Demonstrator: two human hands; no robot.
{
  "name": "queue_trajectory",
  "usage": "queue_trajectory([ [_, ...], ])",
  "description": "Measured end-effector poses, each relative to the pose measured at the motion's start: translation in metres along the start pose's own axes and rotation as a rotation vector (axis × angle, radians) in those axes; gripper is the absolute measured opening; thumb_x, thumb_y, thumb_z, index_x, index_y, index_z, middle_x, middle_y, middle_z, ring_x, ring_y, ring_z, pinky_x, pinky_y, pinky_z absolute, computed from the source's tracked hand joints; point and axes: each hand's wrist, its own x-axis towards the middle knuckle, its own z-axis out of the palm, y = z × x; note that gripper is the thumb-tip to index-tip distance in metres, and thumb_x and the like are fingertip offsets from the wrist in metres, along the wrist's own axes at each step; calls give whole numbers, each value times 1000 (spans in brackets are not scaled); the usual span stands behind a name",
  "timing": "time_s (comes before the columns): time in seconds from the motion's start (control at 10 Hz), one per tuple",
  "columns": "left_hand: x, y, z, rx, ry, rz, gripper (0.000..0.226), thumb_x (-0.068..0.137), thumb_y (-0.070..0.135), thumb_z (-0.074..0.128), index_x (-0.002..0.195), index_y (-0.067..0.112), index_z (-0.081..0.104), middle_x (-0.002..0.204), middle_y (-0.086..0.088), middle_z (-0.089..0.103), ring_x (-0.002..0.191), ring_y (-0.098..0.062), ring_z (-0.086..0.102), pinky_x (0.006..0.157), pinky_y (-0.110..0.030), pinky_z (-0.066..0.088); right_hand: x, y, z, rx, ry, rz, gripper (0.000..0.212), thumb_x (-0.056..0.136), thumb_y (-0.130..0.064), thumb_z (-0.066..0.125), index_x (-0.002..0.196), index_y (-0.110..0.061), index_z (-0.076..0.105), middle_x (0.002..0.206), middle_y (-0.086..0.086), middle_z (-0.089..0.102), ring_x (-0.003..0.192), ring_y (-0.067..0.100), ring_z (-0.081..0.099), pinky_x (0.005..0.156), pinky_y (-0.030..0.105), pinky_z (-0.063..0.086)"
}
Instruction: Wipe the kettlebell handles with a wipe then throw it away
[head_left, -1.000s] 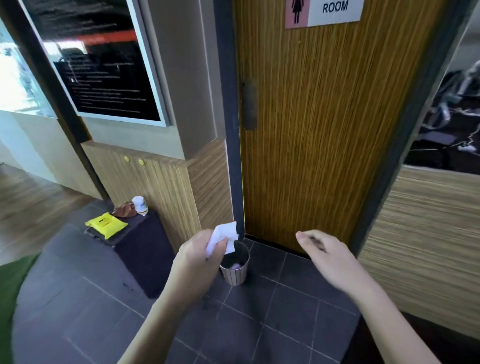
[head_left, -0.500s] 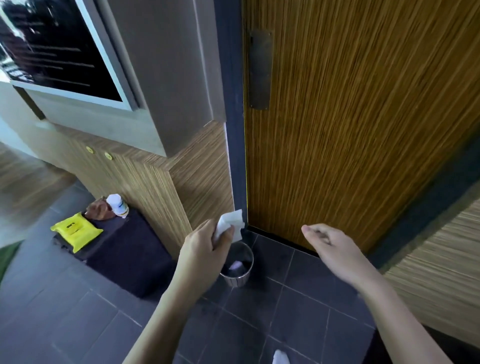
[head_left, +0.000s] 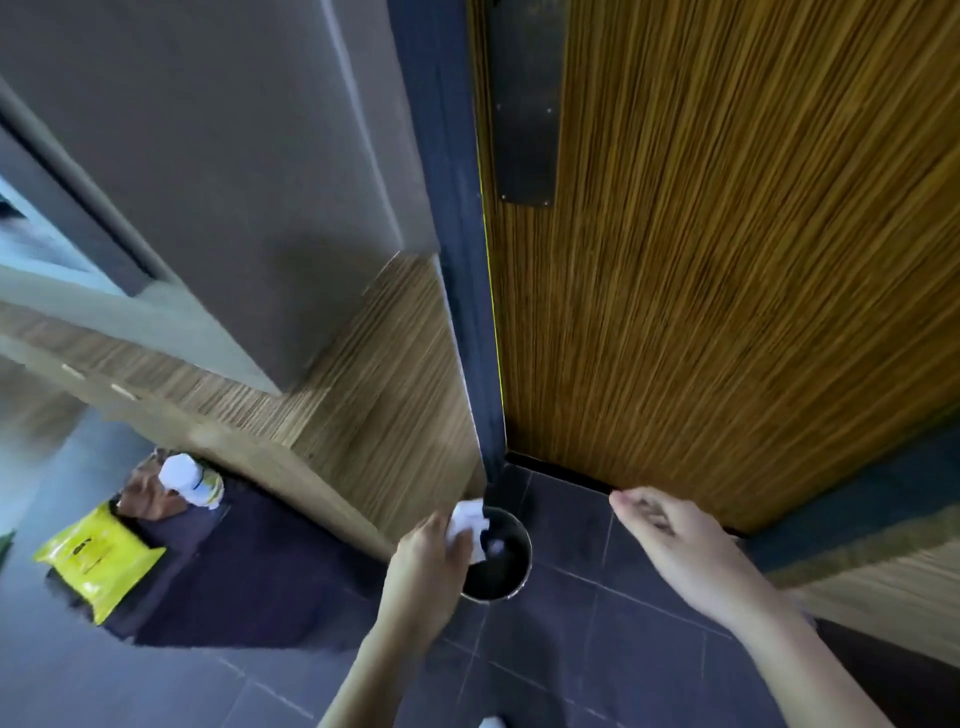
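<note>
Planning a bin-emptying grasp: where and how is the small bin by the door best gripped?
Judging from this view, take the bin by its open round rim, from above on its right side. It stands upright on the floor, the wood panel closes off its left, and the left hand holding the wipe overlaps that edge.

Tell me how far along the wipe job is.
Done: the wiping cannot be checked, since no kettlebell is in view. In hand: the left hand pinches the crumpled white wipe right over the rim of the small bin by the door; the right hand hangs empty. Left: let go so it drops in.
</note>
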Motion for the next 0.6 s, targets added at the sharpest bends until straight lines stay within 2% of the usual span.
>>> queue_trajectory([
  [0.1, 32, -20, 28, 79, -93, -52, 20, 98, 35, 51, 81, 26, 57, 80, 5, 66, 83, -22, 64, 77, -43, 52, 20, 13, 11, 3, 22, 45, 32, 89, -74, 44, 99, -50, 64, 105, -29, 67, 106, -8, 58, 96, 29, 46],
  [0.2, 84, -61, 91, 243, -191, -58, 23, 101, 29, 48, 106, 14, 64, 102, -6, 68, 99, -34, 66, 83, -42, 52, 56, 46, 36, -31, 25, 81, 28, 89, -73, 44, 93, -54, 64, 95, -34, 68, 98, -11, 59, 88, 29, 47],
  [0.3, 124, -99, 139, 246, -229, -137, 31, 99, 30, 45, 119, 14, 63, 105, -4, 68, 97, -29, 65, 85, -40, 52, 88, 80, 58, -60, 24, 100, 28, 91, -69, 46, 94, -49, 66, 92, -33, 69, 94, -13, 60, 81, 22, 47],
  [0.4, 166, -161, 205, 270, -331, -245, 56, 90, 45, 56, 140, 22, 50, 125, -4, 64, 112, -28, 61, 93, -39, 51, 129, 134, 94, -79, 24, 126, 27, 93, -62, 51, 94, -41, 68, 90, -31, 69, 82, -23, 58, 68, 1, 38],
  [0.5, 181, -205, 240, 381, -353, -262, 82, 85, 50, 66, 154, 22, 31, 144, -8, 52, 130, -34, 50, 101, -42, 47, 150, 170, 119, -73, 14, 150, 29, 92, -63, 51, 92, -40, 68, 89, -28, 71, 86, -16, 61, 71, 6, 42],
  [0.6, 191, -250, 272, 355, -291, -241, 71, 90, 46, 62, 150, 18, 36, 141, -10, 54, 129, -34, 51, 100, -45, 50, 174, 215, 142, -60, -10, 184, 32, 91, -64, 52, 81, -37, 65, 77, -26, 68, 83, -3, 63, 77, 23, 47],
])
